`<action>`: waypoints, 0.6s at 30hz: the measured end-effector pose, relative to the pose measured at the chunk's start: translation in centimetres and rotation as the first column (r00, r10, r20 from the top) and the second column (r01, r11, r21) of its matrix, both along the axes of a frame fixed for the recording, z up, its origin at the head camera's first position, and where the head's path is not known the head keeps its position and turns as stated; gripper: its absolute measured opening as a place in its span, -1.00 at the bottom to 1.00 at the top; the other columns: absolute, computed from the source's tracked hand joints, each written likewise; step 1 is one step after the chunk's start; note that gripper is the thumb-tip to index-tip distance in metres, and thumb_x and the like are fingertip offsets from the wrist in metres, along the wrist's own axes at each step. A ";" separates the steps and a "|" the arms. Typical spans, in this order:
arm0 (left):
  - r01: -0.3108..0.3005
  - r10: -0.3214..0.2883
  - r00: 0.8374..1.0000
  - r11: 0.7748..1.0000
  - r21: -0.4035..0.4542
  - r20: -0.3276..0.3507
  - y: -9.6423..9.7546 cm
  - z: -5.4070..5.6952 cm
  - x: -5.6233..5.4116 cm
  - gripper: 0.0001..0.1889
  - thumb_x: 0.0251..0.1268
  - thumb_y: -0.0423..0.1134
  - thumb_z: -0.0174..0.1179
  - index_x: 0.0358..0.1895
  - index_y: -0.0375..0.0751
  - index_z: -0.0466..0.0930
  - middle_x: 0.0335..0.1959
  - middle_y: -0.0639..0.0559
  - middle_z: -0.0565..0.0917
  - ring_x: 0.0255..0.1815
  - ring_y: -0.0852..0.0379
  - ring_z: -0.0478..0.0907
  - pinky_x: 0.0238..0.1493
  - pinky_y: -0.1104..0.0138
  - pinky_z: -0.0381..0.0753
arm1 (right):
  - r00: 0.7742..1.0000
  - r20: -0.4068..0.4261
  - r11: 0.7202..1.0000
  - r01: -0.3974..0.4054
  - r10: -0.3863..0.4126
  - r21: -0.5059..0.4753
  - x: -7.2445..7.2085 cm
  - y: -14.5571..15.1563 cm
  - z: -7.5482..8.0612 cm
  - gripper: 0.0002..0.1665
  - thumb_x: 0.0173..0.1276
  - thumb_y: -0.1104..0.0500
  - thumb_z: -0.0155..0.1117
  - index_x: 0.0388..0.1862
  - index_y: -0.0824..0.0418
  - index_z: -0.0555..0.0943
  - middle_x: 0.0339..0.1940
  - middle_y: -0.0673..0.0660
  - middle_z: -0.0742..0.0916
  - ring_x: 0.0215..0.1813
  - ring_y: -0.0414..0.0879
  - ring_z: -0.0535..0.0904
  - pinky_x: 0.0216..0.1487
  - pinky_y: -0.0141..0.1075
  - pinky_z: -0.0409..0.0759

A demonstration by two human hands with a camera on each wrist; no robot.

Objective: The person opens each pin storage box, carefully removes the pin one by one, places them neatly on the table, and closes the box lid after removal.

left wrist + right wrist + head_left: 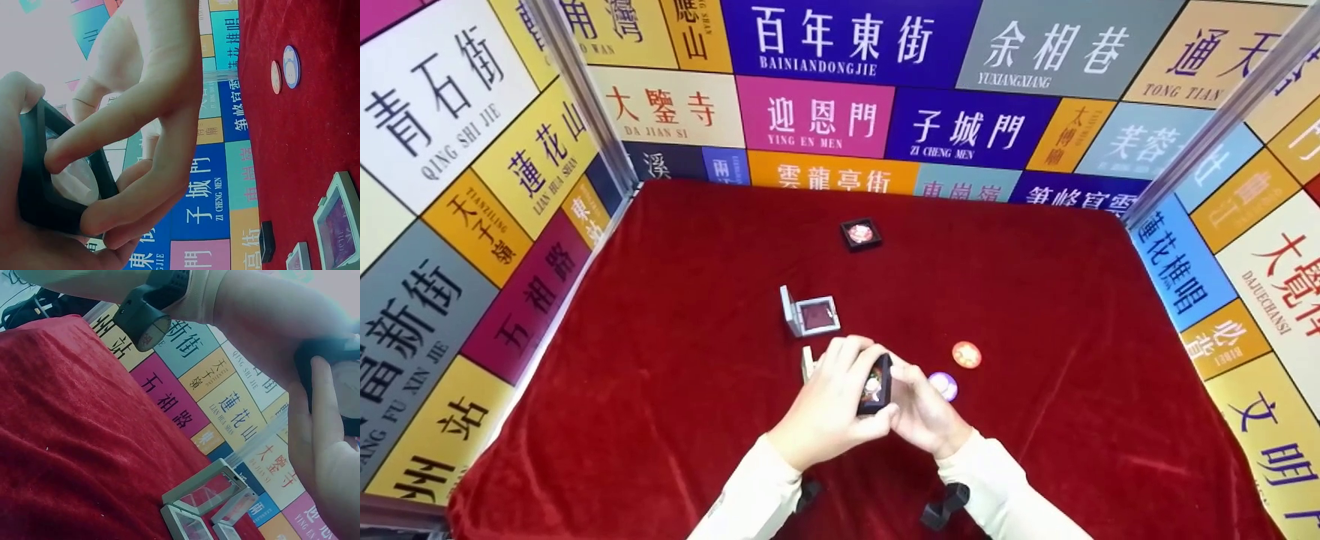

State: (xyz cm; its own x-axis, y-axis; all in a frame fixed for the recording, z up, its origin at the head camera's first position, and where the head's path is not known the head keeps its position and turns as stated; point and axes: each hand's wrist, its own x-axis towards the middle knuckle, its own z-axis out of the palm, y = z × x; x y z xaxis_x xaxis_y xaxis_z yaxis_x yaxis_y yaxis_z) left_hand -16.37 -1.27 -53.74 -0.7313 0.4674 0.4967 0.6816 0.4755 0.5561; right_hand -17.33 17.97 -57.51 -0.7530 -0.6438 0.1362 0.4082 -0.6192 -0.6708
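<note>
Both hands hold a small black square display case (886, 367) raised above the red cloth. My left hand (826, 401) grips it from the left, thumb along the near side. My right hand (924, 412) holds its right side; in the left wrist view, one finger reaches inside the frame onto a pale round disc (79, 185) and others curl over the edge. The head view shows a colourful picture on the side turned up. Behind the left hand, a cream hinged case (808, 361) stands open, mostly hidden. A purple round badge (943, 386) lies beside the right hand.
An orange-red round badge (967, 355) lies just beyond the purple one. Past the hands stands a grey hinged case (816, 316), lid raised. Farther back is a black case (870, 244) with a red-white badge. Printed panels (817, 116) surround the red cloth (697, 300).
</note>
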 end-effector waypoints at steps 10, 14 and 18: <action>0.076 -0.076 0.997 0.997 0.027 0.009 0.0 0.3 0.2 -0.32 0.24 0.11 0.47 0.38 -0.09 0.57 0.23 0.07 0.49 0.25 0.10 0.37 0.23 0.18 0.50 | 0.997 -0.049 0.996 -0.068 0.065 -0.058 -0.2 0.4 -0.3 -0.51 0.65 0.06 0.20 0.47 0.09 0.51 0.29 0.08 0.68 0.30 -0.06 0.62 0.36 -0.17 0.56; 0.094 -0.094 0.996 0.995 0.031 -0.004 0.0 0.3 0.1 -0.31 0.23 0.13 0.51 0.36 -0.10 0.58 0.21 0.08 0.51 0.24 0.10 0.38 0.23 0.18 0.50 | 0.995 -0.046 0.994 -0.088 0.085 -0.065 -0.1 0.6 -0.3 -0.52 0.66 0.10 0.18 0.47 0.12 0.52 0.28 0.11 0.69 0.30 -0.05 0.62 0.36 -0.18 0.56; 0.101 -0.101 0.995 0.994 0.032 -0.012 0.1 0.5 0.2 -0.29 0.19 0.13 0.58 0.33 -0.12 0.60 0.20 0.08 0.52 0.24 0.09 0.39 0.23 0.17 0.51 | 0.995 -0.040 0.992 -0.095 0.092 -0.085 -0.1 0.7 -0.4 -0.52 0.65 0.11 0.20 0.47 0.13 0.53 0.27 0.11 0.69 0.29 -0.04 0.63 0.36 -0.19 0.57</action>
State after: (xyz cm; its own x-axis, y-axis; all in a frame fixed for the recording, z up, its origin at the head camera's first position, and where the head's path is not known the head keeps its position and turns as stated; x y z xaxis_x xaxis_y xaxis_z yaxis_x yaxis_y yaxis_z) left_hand -16.18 -1.16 -53.26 -0.6759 0.5224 0.5199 0.7310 0.3855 0.5631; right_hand -17.43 18.69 -57.86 -0.6836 -0.6958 0.2203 0.4439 -0.6360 -0.6313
